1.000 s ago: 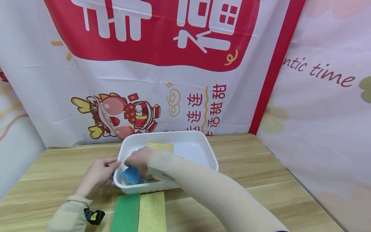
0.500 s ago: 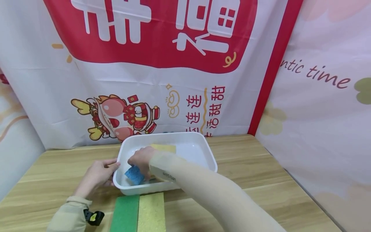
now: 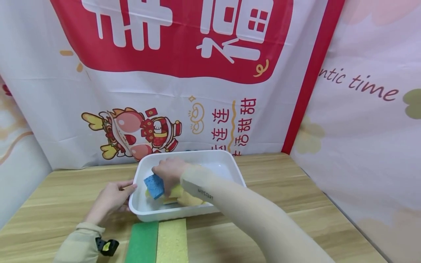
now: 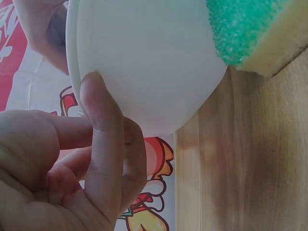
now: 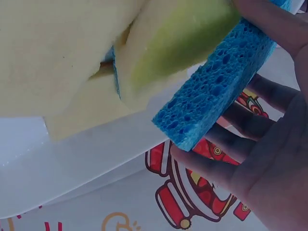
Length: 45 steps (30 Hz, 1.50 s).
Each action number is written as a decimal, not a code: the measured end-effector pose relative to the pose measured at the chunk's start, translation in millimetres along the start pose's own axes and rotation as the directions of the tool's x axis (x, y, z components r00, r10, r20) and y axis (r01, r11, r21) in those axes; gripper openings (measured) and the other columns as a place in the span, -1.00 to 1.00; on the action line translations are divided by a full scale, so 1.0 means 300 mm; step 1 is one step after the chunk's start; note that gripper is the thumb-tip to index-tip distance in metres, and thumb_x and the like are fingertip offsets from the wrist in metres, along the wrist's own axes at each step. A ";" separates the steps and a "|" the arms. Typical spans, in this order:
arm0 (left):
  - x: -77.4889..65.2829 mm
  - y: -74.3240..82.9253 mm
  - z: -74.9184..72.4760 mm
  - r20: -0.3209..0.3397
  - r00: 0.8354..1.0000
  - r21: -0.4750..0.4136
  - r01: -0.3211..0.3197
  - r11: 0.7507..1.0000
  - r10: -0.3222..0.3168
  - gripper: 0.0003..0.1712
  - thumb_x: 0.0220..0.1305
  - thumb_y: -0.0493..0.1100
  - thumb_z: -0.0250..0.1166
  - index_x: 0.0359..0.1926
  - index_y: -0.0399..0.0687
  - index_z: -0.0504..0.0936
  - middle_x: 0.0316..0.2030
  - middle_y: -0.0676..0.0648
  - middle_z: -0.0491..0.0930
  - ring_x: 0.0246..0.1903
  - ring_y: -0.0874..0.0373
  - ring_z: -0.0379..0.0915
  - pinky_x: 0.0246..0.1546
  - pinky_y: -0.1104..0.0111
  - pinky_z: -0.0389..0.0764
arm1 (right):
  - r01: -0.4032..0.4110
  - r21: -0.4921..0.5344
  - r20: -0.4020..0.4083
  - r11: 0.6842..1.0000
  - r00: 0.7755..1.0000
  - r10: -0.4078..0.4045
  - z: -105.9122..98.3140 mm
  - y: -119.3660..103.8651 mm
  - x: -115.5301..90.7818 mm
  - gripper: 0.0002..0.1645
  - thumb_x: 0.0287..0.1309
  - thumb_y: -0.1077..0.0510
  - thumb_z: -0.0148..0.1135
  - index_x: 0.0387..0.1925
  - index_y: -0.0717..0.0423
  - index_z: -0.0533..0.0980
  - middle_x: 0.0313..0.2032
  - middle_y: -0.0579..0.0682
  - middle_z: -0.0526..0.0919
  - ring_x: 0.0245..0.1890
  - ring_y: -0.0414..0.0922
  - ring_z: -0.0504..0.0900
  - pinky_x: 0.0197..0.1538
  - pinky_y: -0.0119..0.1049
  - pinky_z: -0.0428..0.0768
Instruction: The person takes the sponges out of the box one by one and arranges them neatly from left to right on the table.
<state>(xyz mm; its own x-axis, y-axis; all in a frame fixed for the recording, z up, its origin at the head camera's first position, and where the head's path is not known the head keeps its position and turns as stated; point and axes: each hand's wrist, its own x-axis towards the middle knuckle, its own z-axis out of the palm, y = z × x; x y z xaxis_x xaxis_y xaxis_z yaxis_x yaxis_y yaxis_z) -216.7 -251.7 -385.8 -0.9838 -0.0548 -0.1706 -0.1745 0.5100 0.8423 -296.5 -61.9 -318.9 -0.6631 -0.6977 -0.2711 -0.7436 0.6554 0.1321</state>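
Observation:
In the head view my right hand point(image 3: 169, 173) is inside a white plastic tray point(image 3: 192, 212). It grips a blue sponge point(image 3: 154, 186). The right wrist view shows the porous blue sponge point(image 5: 211, 91) tilted between thumb and fingers, close to a yellow-green sponge point(image 5: 185, 43). Paler yellow pieces point(image 5: 96, 103) lie beyond it, one with a blue edge. At the tray's left end my left hand point(image 3: 113, 195) holds the rim. In the left wrist view a digit of that left hand point(image 4: 103, 134) presses the outer wall just below the rim; the other fingers are bent.
In front of the tray, a green scouring sponge strip point(image 3: 143, 241) lies beside a yellow strip point(image 3: 172, 241) on the wooden table point(image 3: 296, 197). A printed cloth point(image 3: 177, 91) hangs right behind the tray.
My right hand has lifted the blue sponge slightly and moved a little up and right. More yellow sponge shows in the tray. The left hand has stayed in place.

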 end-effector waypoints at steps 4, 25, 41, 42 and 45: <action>-0.003 0.006 0.002 0.001 1.000 0.006 0.000 1.000 0.000 -0.40 0.49 -0.06 0.12 0.35 -0.41 0.32 -0.35 -0.20 0.60 -0.50 0.06 0.56 -0.44 0.16 0.68 | -0.002 -0.021 -0.028 1.000 1.000 0.001 -0.007 0.017 -0.012 -0.04 -0.25 -0.28 0.61 0.24 -0.18 0.43 -0.05 -0.20 0.52 -0.09 -0.22 0.44 0.09 -0.32 0.48; -0.009 0.008 0.010 -0.006 1.000 -0.021 0.018 1.000 -0.018 -0.40 0.49 -0.08 0.11 0.35 -0.43 0.30 -0.41 -0.15 0.62 -0.52 0.07 0.57 -0.46 0.16 0.68 | -0.088 -0.069 -0.173 0.994 0.982 0.075 0.011 0.081 -0.088 -0.16 -0.18 -0.40 0.50 0.07 -0.06 0.51 -0.19 -0.18 0.56 -0.24 -0.24 0.47 -0.10 -0.33 0.57; -0.012 0.012 0.008 -0.006 1.000 -0.029 0.019 0.999 -0.019 -0.40 0.50 -0.08 0.11 0.36 -0.43 0.30 -0.34 -0.21 0.60 -0.49 0.07 0.56 -0.43 0.16 0.69 | -0.150 -0.067 -0.252 0.986 0.959 0.129 0.004 0.080 -0.135 -0.06 -0.12 -0.51 0.37 0.12 0.02 0.45 -0.17 -0.10 0.59 -0.25 -0.20 0.53 -0.17 -0.27 0.64; -0.012 0.012 0.008 -0.007 1.000 -0.029 0.017 0.999 -0.018 -0.39 0.49 -0.08 0.11 0.36 -0.43 0.30 -0.35 -0.20 0.60 -0.50 0.07 0.56 -0.44 0.16 0.69 | -0.159 -0.062 -0.253 0.985 0.957 0.139 0.003 0.082 -0.138 -0.04 -0.11 -0.52 0.35 0.16 0.02 0.43 -0.16 -0.09 0.59 -0.24 -0.20 0.54 -0.18 -0.26 0.64; -0.013 0.012 0.008 -0.013 1.000 -0.022 0.012 1.000 -0.012 -0.39 0.49 -0.07 0.12 0.35 -0.43 0.31 -0.40 -0.16 0.61 -0.51 0.08 0.57 -0.46 0.17 0.69 | -0.185 -0.051 -0.250 0.981 0.954 0.167 0.001 0.088 -0.150 0.10 -0.07 -0.54 0.30 0.37 -0.03 0.30 -0.05 -0.05 0.61 -0.17 -0.15 0.57 -0.19 -0.24 0.63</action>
<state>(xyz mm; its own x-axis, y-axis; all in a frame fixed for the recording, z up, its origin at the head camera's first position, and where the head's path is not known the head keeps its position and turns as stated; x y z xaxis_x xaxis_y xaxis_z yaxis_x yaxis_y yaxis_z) -213.3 -247.6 -383.5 -0.9820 -0.0720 -0.1744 -0.1871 0.4901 0.8514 -286.3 -13.1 -303.6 -0.7780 -0.6282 0.0022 -0.6112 0.7578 0.2282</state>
